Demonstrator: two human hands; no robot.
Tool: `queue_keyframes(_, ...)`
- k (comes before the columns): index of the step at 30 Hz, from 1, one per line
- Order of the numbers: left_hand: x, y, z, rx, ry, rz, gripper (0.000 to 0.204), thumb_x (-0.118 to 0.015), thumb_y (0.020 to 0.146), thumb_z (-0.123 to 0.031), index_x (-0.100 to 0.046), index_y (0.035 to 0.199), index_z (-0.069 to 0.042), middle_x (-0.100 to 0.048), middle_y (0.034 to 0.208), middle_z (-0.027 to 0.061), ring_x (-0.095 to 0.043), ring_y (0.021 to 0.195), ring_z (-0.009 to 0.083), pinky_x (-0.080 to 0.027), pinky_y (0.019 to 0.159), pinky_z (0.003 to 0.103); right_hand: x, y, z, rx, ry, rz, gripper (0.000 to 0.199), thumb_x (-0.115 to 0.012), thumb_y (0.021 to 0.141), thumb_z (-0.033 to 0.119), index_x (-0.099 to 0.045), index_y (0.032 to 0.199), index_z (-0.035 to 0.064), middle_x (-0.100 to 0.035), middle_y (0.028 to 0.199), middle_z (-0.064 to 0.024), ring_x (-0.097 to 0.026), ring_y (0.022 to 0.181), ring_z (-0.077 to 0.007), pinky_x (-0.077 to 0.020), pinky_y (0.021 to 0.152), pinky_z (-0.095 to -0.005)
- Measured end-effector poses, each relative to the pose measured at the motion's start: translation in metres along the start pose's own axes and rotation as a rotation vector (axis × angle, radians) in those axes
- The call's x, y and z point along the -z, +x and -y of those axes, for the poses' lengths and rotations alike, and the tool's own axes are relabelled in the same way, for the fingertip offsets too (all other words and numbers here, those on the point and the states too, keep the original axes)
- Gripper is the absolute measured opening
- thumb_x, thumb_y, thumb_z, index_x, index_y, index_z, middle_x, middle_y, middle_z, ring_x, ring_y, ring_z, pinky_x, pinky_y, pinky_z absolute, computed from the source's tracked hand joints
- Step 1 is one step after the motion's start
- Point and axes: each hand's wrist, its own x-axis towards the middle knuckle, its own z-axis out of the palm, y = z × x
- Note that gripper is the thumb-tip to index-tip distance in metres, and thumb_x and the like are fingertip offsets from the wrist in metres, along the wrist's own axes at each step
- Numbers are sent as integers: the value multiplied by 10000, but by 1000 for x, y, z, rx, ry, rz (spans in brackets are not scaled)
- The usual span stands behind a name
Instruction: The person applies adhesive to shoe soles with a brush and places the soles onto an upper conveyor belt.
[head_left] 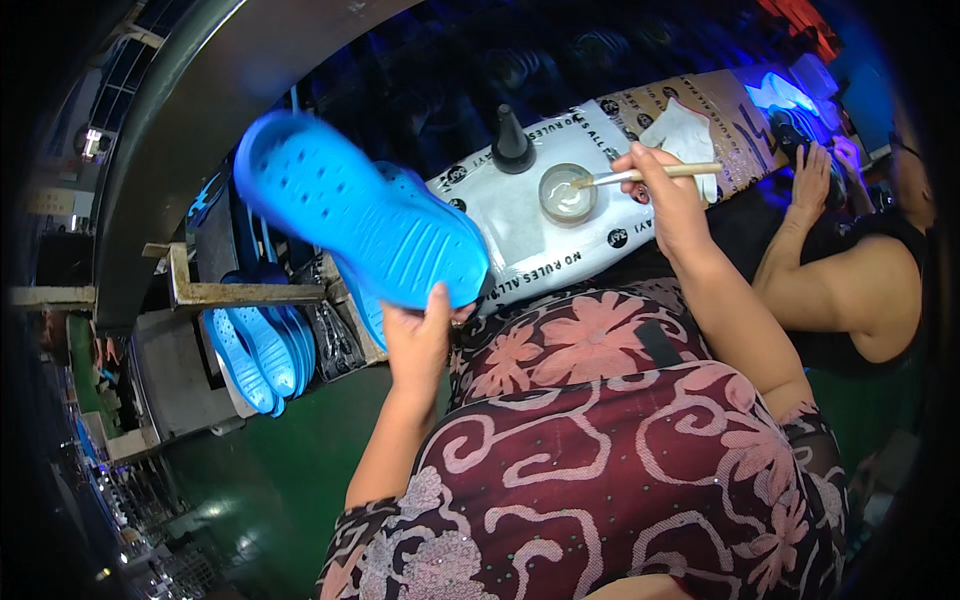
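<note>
Gripping the blue clog (365, 215) by its heel, the left hand (420, 335) is tilting it toward ten o'clock; the right hand (665, 185) is dipping a brush (650, 173) into the glue dish (567, 192) at nine o'clock.

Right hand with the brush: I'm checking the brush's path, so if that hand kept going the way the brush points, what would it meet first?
The right hand holds a brush pointing left, its tip already at the small round dish of pale paste. So the dish comes first; the black cone-tipped bottle stands just beyond, though depth is hard to judge.

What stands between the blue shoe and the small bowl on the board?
In the head view, a black cone-tipped bottle stands between the blue shoe and the small bowl.
</note>
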Motion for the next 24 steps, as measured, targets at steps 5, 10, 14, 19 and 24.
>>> queue_keyframes(5,-37,10,-9,-208,69,62,341,-567,886,-54,-378,1158,28,-608,899,152,-614,650,173,-527,589,287,-21,-38,38,87,-141,179,296,-530,937,247,-669,831,8,-632,766,-51,-540,676,-115,-442,642,-258)
queue_keyframes(10,-51,15,-4,-311,87,68,310,-564,881,-38,-393,1132,21,-608,887,143,-601,646,159,-514,595,279,-36,-41,44,752,-441,279,183,-627,832,157,-657,699,34,-590,619,-71,-531,601,-238,-405,635,-332)
queue_keyframes(14,-57,15,-11,-336,76,107,287,-557,877,-20,-406,1117,21,-607,874,136,-588,639,153,-498,586,269,-38,-40,35,752,-436,197,184,-629,827,153,-654,689,33,-599,625,-73,-535,600,-241,-402,628,-338)
queue_keyframes(19,-54,18,-12,-345,59,135,290,-556,871,-9,-410,1119,21,-606,866,129,-585,637,153,-495,581,269,-35,-39,34,690,-482,219,208,-617,842,160,-655,681,35,-599,616,-69,-540,599,-228,-402,633,-340)
queue_keyframes(24,-48,17,-3,-388,153,121,318,-562,864,-5,-404,1138,23,-606,901,138,-600,652,159,-507,572,268,-31,-41,40,610,-470,190,223,-610,850,158,-652,662,45,-593,605,-61,-535,583,-221,-403,640,-339)
